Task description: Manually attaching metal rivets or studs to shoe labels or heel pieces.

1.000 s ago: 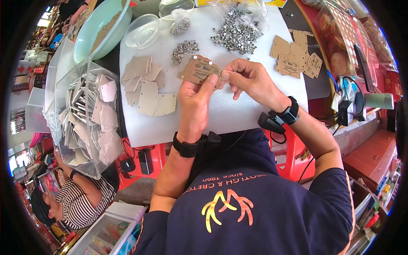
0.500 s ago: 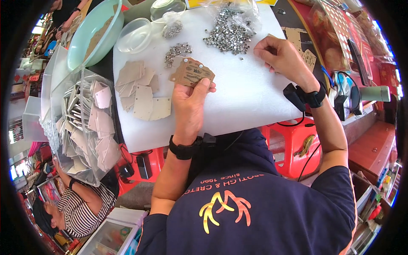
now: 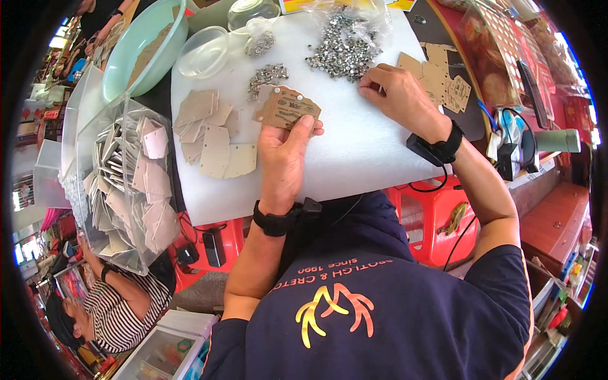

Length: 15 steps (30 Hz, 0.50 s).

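My left hand [image 3: 284, 155] grips a brown printed cardboard tag [image 3: 282, 109], thumb on top, above the white table covering. Small silvery round pieces sit along the tag's upper edge, and another card edge shows behind it. Over the right half of the covering, my right hand [image 3: 405, 98] has its fingers curled together beside the large pile of small shiny metal pieces [image 3: 342, 47]. Whatever may be between those fingertips is hidden. Just beyond the held tag lies a smaller heap of metal pieces [image 3: 268, 77]. Loose grey-beige cards [image 3: 215, 149] lie left of my left hand.
A clear plastic bin [image 3: 149, 244] full of cards stands at the left, below a pale green basin [image 3: 114, 76]. Clear round tubs [image 3: 202, 54] sit at the back. More brown tags [image 3: 437, 73] lie on the right. A person in a striped top [image 3: 123, 310] is at lower left.
My right hand has moved left, closer to the large metal pile, with its fingers still curled. My left hand and the tag stay almost in place.
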Tool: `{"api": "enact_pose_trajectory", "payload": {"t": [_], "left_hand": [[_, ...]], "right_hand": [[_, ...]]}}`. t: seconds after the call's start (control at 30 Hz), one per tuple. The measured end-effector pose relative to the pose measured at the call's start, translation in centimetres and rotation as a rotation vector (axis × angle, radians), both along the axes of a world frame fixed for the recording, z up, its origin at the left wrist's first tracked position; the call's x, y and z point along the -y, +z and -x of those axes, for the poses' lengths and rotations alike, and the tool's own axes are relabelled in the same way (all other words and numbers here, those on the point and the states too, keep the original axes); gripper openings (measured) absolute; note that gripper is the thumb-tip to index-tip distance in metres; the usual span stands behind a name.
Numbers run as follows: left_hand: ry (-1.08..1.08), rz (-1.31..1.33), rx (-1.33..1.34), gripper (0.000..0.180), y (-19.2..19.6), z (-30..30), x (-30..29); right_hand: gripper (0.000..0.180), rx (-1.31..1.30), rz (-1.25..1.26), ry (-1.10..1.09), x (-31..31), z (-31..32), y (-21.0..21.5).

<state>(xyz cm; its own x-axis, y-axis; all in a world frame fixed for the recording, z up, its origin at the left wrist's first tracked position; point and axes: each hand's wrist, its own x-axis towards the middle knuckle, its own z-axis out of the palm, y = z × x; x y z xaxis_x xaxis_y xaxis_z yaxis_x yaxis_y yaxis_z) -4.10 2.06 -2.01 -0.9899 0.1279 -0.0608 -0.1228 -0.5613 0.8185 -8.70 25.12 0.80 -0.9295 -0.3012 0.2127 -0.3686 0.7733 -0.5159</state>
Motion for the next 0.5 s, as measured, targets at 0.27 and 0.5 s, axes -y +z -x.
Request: {"api": "enact_pose_trajectory", "payload": {"t": [0.27, 0.5], "left_hand": [[-0.009, 0.004, -0.002, 0.032, 0.26, -0.06, -0.11], [0.006, -0.006, -0.017, 0.039, 0.04, -0.03, -0.19]], "right_hand": [[0.012, 0.062, -0.013, 0.041, 0.06, -0.54, 0.67], [0.009, 0.101, 0.006, 0.098, -0.28, -0.79, 1.05]]}}
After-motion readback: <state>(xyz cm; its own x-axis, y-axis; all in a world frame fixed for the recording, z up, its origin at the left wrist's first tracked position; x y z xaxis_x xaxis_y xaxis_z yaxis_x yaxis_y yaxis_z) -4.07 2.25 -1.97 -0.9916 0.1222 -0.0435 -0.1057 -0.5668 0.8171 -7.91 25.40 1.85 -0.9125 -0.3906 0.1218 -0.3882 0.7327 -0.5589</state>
